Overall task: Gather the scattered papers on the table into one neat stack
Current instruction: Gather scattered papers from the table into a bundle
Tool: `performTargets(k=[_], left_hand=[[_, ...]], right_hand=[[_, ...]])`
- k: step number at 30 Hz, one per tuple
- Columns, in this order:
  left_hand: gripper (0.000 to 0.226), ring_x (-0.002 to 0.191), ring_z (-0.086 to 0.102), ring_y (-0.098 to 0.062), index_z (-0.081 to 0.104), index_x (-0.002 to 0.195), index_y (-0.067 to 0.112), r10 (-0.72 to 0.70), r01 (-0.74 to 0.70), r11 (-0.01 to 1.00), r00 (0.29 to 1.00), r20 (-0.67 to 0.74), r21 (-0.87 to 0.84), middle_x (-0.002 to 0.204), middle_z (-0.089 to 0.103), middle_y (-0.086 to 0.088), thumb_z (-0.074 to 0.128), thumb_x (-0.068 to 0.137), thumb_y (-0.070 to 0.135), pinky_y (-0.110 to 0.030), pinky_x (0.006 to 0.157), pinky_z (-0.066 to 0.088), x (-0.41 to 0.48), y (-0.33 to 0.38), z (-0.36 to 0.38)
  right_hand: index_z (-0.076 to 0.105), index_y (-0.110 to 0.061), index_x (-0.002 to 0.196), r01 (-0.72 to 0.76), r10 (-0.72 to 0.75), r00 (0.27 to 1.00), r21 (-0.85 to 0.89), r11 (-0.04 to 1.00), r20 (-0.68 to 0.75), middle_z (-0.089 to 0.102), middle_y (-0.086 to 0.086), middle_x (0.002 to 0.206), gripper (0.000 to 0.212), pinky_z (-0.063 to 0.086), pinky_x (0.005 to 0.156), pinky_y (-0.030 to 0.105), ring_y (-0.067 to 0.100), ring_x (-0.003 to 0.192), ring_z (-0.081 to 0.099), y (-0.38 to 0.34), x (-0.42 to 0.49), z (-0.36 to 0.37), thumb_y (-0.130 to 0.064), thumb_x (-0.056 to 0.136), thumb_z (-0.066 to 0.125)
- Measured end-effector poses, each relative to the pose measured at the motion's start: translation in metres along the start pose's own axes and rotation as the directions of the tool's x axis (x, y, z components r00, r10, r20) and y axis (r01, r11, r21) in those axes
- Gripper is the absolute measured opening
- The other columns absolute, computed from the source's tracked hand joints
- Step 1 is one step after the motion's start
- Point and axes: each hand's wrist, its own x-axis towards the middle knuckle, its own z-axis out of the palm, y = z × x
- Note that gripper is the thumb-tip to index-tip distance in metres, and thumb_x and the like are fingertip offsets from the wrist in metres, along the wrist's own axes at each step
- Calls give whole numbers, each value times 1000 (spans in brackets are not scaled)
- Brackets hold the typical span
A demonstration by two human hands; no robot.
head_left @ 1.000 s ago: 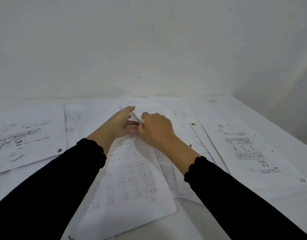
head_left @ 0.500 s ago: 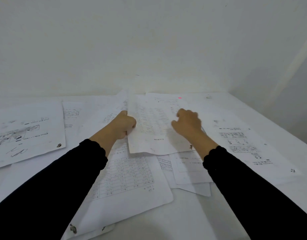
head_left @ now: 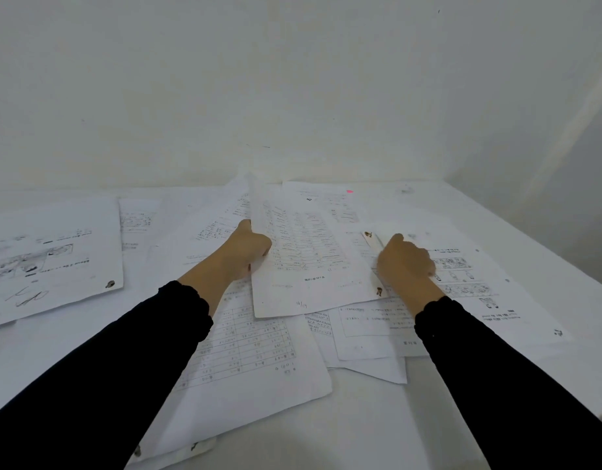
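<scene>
Printed white papers lie scattered over a white table [head_left: 360, 425]. My left hand [head_left: 247, 251] grips the left edge of a text sheet [head_left: 309, 262] and holds it slightly raised over the pile. My right hand [head_left: 404, 262] rests with curled fingers on the corner of a stapled sheet with small pictures [head_left: 472, 283] at the right. A large table-printed sheet [head_left: 245, 354] lies under my left forearm. Smaller sheets [head_left: 367, 330] overlap below the raised one. A separate drawing sheet [head_left: 45, 262] lies at far left.
A white wall [head_left: 292, 96] stands right behind the table, and a side wall closes the right. The table's right edge [head_left: 543, 245] runs diagonally toward me. More sheets [head_left: 136, 218] lie near the back.
My hands have moved apart. The left hand lifted the text sheet from the middle and drew it nearer. The right hand let go and shifted right onto the picture sheet.
</scene>
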Motion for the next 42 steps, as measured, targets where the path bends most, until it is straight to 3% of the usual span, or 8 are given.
performTargets(k=[7, 12, 22, 27, 31, 34, 38, 42], left_hand=[[61, 102, 53, -28, 33, 140, 17, 44, -44, 999, 999, 13, -22, 116, 51, -7, 37, 85, -9, -40, 89, 50, -1, 2, 3], [59, 103, 52, -29, 31, 141, 15, 49, -44, 996, 997, 58, -73, 118, 49, -8, 34, 87, -8, -37, 78, 53, -6, 9, 7], [47, 81, 58, -19, 37, 138, 10, 82, -67, 983, 993, 84, -169, 98, 57, -4, 33, 92, 0, -31, 67, 54, -10, 16, 13], [53, 88, 66, -22, 36, 141, 12, 51, -38, 984, 996, 71, -176, 110, 64, -9, 40, 97, 40, -34, 70, 59, -8, 18, 14], [50, 104, 64, -34, 48, 130, 8, 51, -52, 995, 999, -16, -84, 117, 64, -15, 64, 83, 10, -50, 90, 54, -2, 12, 10], [51, 106, 61, -34, 47, 128, 8, 55, -56, 998, 997, -57, -9, 120, 61, -14, 62, 80, -2, -42, 82, 55, 2, 8, 3], [45, 110, 59, -36, 52, 126, 5, 63, -60, 997, 997, -41, 56, 123, 60, -16, 52, 82, -4, -42, 94, 50, 4, 8, -17], [28, 93, 57, -33, 57, 109, 6, 49, -41, 996, 994, -97, 75, 109, 60, -17, 50, 84, -5, -35, 81, 47, 5, 8, -38]], right_hand=[[64, -6, 99, 205, -221, 967, -135, 969, -123, 46, 0, 65, 22, 41, 61, 25, 22, 77, 58, -5, -13, -10, 3, 85, 51], [63, -6, 100, 285, -268, 944, 65, 956, -191, 63, 6, 89, 23, 39, 66, 26, 25, 81, 57, -40, -29, -28, 2, 90, 44], [30, -16, 58, 469, -466, 874, 489, 735, -138, 35, -2, 61, 35, 27, 49, 25, 13, 53, 32, -104, -60, -32, -9, 92, 35], [61, -3, 100, 406, -562, 827, 713, 572, -20, 55, 6, 92, 30, 54, 87, 46, 23, 84, 53, -106, -69, -31, -16, 95, 35], [56, -12, 123, 333, -525, 851, 779, 532, -5, 57, 9, 123, 38, 58, 81, 39, 22, 89, 59, -91, -55, -25, -5, 90, 37], [59, -13, 118, 389, -430, 895, 668, 634, -113, 58, 6, 122, 36, 53, 69, 25, 20, 92, 58, -69, -36, -21, -1, 89, 42], [51, -11, 126, 294, -273, 955, 265, 918, -114, 55, 11, 127, 37, 42, 95, 37, 31, 121, 46, -35, -14, -15, -8, 89, 47], [48, -12, 122, 129, -126, 992, 116, 985, -27, 47, 12, 129, 40, 36, 97, 42, 33, 124, 40, -18, -3, -8, -33, 89, 53]])
